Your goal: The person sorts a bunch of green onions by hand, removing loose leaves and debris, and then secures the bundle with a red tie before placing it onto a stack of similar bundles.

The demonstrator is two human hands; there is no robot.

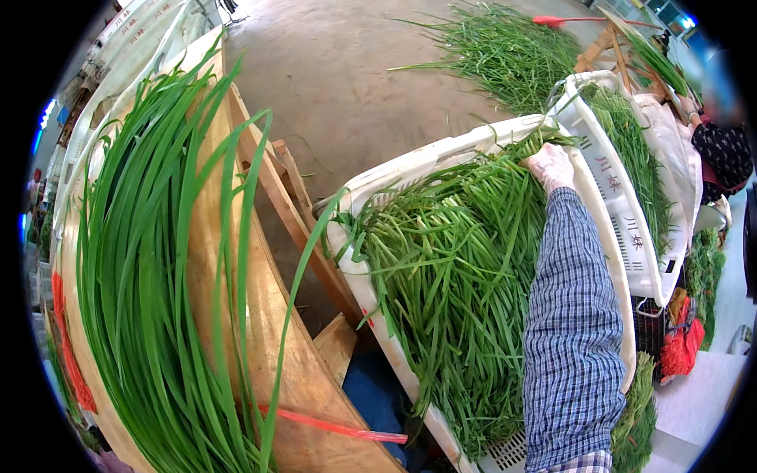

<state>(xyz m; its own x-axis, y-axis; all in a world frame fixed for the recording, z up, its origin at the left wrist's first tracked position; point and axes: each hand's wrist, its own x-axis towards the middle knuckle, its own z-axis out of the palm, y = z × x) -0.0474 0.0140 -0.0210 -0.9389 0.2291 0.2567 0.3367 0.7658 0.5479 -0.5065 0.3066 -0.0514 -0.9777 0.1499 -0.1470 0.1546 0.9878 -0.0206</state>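
"White crate point(605, 148) just right of the right hand point(550, 167). What's in the way?"
"A checked sleeve point(576, 315), across greens point(449, 276) beneath that hand, which grips a tuft; left hand out of view, can't tell."
"Count?"
"Two crates, one worktop point(315, 374) left of the hand."

And we've Chinese chives point(142, 236) along the wooden board point(323, 386), left; more chives point(449, 268) in the near crate point(356, 272) to its right, another crate point(645, 268) further right, a heap point(505, 59) on the floor point(331, 79) behind!

Produce workshop: crates point(615, 203), bundled greens point(465, 292)
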